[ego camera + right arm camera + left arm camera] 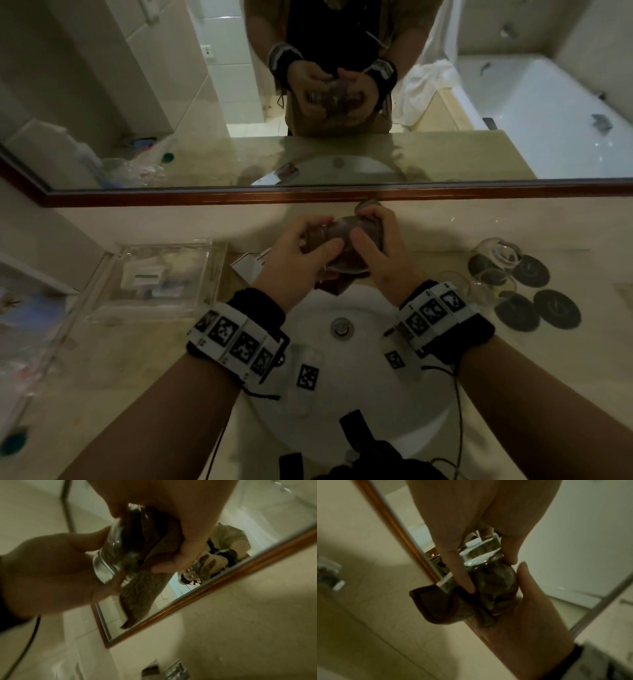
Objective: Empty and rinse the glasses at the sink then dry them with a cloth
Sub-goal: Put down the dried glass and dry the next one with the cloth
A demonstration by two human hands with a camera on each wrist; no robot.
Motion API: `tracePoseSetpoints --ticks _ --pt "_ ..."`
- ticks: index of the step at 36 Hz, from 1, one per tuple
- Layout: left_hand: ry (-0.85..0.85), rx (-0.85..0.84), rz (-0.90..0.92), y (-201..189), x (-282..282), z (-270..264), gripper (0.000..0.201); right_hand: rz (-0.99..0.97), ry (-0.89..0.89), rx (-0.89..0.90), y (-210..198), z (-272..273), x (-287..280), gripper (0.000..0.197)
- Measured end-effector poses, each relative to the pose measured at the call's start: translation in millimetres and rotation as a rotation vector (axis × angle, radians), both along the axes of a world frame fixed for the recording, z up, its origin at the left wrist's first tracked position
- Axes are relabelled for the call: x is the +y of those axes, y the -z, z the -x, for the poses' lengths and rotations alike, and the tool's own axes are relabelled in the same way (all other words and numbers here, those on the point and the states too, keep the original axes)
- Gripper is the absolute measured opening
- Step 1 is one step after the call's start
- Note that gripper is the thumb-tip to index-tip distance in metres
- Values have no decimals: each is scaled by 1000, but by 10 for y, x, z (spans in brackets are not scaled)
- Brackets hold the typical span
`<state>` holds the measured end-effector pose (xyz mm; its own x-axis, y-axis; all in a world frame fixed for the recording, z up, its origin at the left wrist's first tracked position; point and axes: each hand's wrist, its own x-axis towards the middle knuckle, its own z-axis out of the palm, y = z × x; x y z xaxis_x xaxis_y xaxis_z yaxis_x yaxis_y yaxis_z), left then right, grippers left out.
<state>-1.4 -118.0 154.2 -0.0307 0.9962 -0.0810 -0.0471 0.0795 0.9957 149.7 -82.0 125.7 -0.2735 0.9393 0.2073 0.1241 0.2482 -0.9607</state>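
Note:
Above the white sink [342, 370] I hold a clear glass [314, 238] on its side. My left hand [323, 234] grips its thick base [481, 551]. A brown cloth [346, 265] is stuffed into the glass mouth, and my right hand [366, 226] grips that cloth. In the left wrist view the cloth [436, 604] hangs out below the glass. In the right wrist view my right hand [145, 540] pinches the cloth [164, 545] against the glass [109, 563]. Two more clear glasses [496, 253] [455, 281] stand on the counter to the right.
Several dark round coasters [555, 308] lie by the glasses at the right. A clear acrylic tray [205, 270] with small items sits on the counter at the left. A wood-framed mirror [479, 193] runs along the wall behind. The drain [340, 325] shows in the basin.

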Motion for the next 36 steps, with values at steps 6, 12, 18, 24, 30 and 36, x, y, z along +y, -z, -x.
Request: tracePoseSetpoints --ticks 6,12,18,24,30,36 --pt "24 134 -64 54 -28 19 27 48 16 65 -14 -8 3 27" --pt "-29 -375 312 -7 22 16 17 -250 133 -175 42 -17 -62 44" --pt "-45 -185 148 39 -47 16 16 -53 74 -63 32 4 -35 33" --pt "1 -56 88 47 -67 51 22 147 14 35 -6 9 -20 30" --pt "-14 -412 345 25 -17 68 36 -219 139 -158 5 54 -81 47" --pt "-56 -290 191 -38 -28 8 13 -129 114 -94 -5 35 -58 40"
